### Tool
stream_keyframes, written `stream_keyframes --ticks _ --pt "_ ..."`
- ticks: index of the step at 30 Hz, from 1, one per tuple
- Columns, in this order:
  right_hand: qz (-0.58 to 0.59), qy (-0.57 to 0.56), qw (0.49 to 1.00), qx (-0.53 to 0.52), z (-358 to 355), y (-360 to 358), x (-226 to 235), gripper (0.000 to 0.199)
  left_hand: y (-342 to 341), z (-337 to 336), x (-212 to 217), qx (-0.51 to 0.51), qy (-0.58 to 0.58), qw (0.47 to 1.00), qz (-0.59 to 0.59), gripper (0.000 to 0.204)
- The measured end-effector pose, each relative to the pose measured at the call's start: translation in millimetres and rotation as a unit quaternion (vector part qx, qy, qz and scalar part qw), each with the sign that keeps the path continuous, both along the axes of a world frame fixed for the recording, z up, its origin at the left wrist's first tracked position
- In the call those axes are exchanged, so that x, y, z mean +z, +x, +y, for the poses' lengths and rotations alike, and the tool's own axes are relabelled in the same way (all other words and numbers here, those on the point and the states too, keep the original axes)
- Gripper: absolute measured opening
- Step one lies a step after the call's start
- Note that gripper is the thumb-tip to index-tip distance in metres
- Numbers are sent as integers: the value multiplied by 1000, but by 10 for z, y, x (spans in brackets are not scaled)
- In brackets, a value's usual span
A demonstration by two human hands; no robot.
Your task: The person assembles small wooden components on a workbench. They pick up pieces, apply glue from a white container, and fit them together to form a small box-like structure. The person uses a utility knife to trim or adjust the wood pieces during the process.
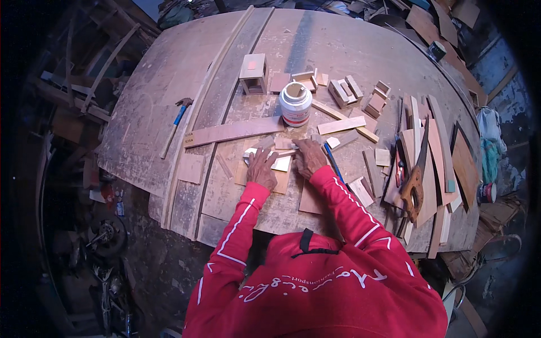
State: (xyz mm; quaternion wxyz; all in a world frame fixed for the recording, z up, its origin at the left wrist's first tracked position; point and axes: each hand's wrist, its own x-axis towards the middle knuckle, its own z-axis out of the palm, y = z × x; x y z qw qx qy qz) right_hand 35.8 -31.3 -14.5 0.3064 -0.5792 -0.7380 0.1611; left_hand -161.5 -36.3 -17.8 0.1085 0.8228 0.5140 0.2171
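My left hand [261,168] lies flat on a small pale wood piece [281,164] resting on a thin plywood square [280,181]. My right hand [307,157] presses down beside it, fingers on small wood strips [285,151]. A metal lid [249,153] peeks out left of my left hand. A white glue jar [295,103] stands just beyond both hands. A blue pencil [332,161] lies right of my right hand.
A long wooden slat [232,132] lies to the left, with a hammer [176,125] farther left. A small wooden box frame [253,73] and several small blocks [345,90] sit at the back. A handsaw [415,177] and stacked boards [445,152] fill the right side.
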Motion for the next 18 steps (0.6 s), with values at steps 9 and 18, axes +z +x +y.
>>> stream_keyframes --ticks 9,18 --pt "28 13 1000 1 -33 51 -4 49 14 -1 15 2 -2 1000 -8 55" --pt "57 -4 998 -2 -6 2 -172 27 19 7 13 7 2 1000 -12 51"
